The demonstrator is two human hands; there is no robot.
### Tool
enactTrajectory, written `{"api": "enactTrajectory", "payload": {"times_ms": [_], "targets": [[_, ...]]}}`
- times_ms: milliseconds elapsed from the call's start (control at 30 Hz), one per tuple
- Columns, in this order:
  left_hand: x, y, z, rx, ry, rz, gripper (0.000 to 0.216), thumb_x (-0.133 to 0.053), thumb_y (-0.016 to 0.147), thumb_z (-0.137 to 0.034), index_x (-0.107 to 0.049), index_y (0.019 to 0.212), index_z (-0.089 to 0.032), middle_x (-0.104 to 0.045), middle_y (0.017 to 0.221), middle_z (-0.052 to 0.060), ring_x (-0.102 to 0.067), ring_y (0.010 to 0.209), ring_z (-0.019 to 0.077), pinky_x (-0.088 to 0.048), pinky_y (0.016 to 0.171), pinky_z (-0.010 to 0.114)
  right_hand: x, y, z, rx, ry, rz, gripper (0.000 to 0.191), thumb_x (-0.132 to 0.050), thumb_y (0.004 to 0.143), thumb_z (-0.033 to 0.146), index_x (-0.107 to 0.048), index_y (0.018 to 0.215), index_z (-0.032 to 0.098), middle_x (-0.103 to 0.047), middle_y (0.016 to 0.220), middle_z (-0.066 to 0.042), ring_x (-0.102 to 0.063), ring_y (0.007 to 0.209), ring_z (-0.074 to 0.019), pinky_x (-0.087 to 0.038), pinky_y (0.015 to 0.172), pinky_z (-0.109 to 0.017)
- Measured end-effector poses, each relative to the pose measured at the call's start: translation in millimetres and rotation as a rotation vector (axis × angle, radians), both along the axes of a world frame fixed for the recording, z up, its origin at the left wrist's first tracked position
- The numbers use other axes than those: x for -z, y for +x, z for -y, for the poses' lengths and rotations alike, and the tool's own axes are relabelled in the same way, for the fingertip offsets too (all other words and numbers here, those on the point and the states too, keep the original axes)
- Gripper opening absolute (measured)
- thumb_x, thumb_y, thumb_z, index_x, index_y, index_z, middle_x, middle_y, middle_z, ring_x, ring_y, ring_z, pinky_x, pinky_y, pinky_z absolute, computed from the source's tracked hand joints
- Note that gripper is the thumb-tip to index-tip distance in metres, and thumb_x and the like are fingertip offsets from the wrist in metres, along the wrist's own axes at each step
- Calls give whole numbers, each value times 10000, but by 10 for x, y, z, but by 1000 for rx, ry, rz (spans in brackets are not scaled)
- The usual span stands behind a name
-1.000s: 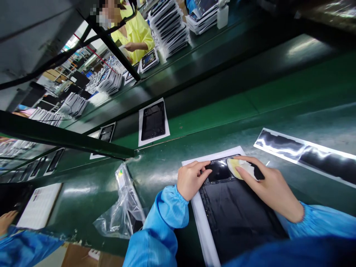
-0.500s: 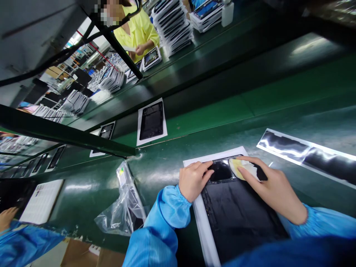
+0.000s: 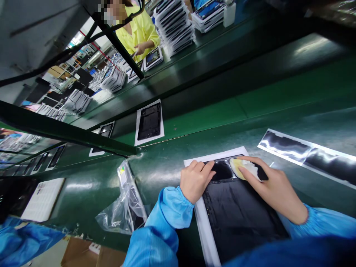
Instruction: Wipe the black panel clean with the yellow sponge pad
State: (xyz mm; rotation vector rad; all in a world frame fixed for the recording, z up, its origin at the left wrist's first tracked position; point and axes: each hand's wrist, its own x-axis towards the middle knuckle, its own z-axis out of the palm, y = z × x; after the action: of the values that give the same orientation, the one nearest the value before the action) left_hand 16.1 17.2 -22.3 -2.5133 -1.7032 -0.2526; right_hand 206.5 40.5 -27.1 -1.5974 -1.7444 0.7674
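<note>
A black tablet panel [image 3: 244, 211] lies on white paper sheets [image 3: 202, 226] in front of me, with a glossy black strip [image 3: 224, 170] across its far end. My left hand [image 3: 194, 181] is at the panel's far left edge, fingers curled over it and thumb and forefinger close together by the strip. In my right hand [image 3: 274, 187] is a pale yellow wiping pad [image 3: 237, 168], pinched between thumb and fingers and pressed on the strip. Torn white material [image 3: 251, 170] shows on the pad. The right hand covers the panel's far right corner.
A sheet of glossy black strips [image 3: 308, 155] lies at right. Left of me are a plastic-bagged item [image 3: 129, 200] and a white book-like block [image 3: 43, 200]. Another panel [image 3: 149, 121] sits on the green conveyor. A green metal bar [image 3: 83, 135] crosses at left. A person in yellow [image 3: 139, 33] works opposite.
My left hand has shifted very slightly; the right hand and pad stay in place. The panel on the conveyor has slid a little left. A neighbour's hand at far left has dropped from sight.
</note>
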Motion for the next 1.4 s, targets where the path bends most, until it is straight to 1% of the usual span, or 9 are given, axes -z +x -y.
{"api": "enactTrajectory", "payload": {"times_ms": [167, 367, 567, 633, 700, 867, 1100, 1267, 1400], "targets": [[-94, -61, 72, 55, 20, -110, 169, -479, 847, -376, -581, 922, -264, -559, 723, -17, -515, 663, 133, -403, 510, 218, 7, 1, -7, -3, 7, 0, 304, -394, 607, 411, -523, 841, 266, -665, 664, 12, -291, 152, -37, -362, 338, -270], [-78, -95, 119, 166, 25, -156, 270, -473, 860, -321, -524, 1076, -166, -574, 1058, 28, -517, 932, 165, -438, 688, 265, 4, -5, 7, 11, 13, 8, 300, -380, 614, 423, -523, 825, 265, -620, 522, 44, -301, 155, -54, -353, 333, -266], [-59, -144, 178, 222, -15, -123, 258, -419, 887, -303, -520, 1098, -197, -561, 1138, 11, -512, 988, 169, -425, 758, 276, -42, -12, 7, -11, 94, 114, 306, -344, 640, 426, -516, 833, 263, -387, 286, 112, -323, 165, -95, -311, 299, -241], [-58, -137, 182, 186, -33, -117, 287, -450, 868, -320, -500, 1128, -210, -541, 1167, 19, -508, 998, 181, -429, 773, 290, -48, -85, 10, -31, 137, 154, 313, -341, 649, 417, -513, 859, 263, -372, 284, 110, -375, 190, -119, -310, 307, -242], [-62, -129, 183, 170, -42, -121, 308, -475, 849, -339, -490, 1138, -235, -523, 1187, 25, -502, 1015, 198, -434, 780, 307, -33, -210, 19, -70, 157, 168, 300, -358, 655, 404, -512, 876, 271, -444, 322, 88, -457, 251, -142, -328, 331, -242], [-80, -176, 191, 260, -23, -139, 289, -484, 836, -366, -501, 1117, -302, -519, 1182, 13, -502, 1038, 220, -447, 778, 334, 41, -418, 21, -196, 203, 198, 261, -375, 680, 382, -509, 893, 311, -607, 476, 65, -570, 397, -142, -359, 382, -218], [-31, -229, 197, 283, 9, -115, 286, -485, 836, -376, -505, 1117, -329, -503, 1202, 14, -501, 1046, 221, -464, 755, 323, -12, -49, -36, -20, 223, 290, 319, -323, 687, 392, -537, 878, 253, -461, 308, 74, -466, 254, -172, -314, 335, -254], [-20, -229, 205, 297, 19, -101, 300, -499, 828, -387, -496, 1126, -358, -502, 1193, 22, -498, 1046, 221, -463, 768, 330, -18, -92, -3, -80, 197, 252, 287, -338, 685, 381, -522, 886, 291, -567, 449, 77, -511, 311, -138, -360, 387, -231], [-12, -235, 211, 298, 15, -91, 306, -508, 824, -386, -494, 1129, -362, -489, 1207, 22, -490, 1052, 222, -465, 769, 334, -41, -57, -21, -32, 159, 261, 304, -332, 676, 399, -519, 894, 299, -418, 314, 108, -486, 282, -175, -341, 358, -245]]}}
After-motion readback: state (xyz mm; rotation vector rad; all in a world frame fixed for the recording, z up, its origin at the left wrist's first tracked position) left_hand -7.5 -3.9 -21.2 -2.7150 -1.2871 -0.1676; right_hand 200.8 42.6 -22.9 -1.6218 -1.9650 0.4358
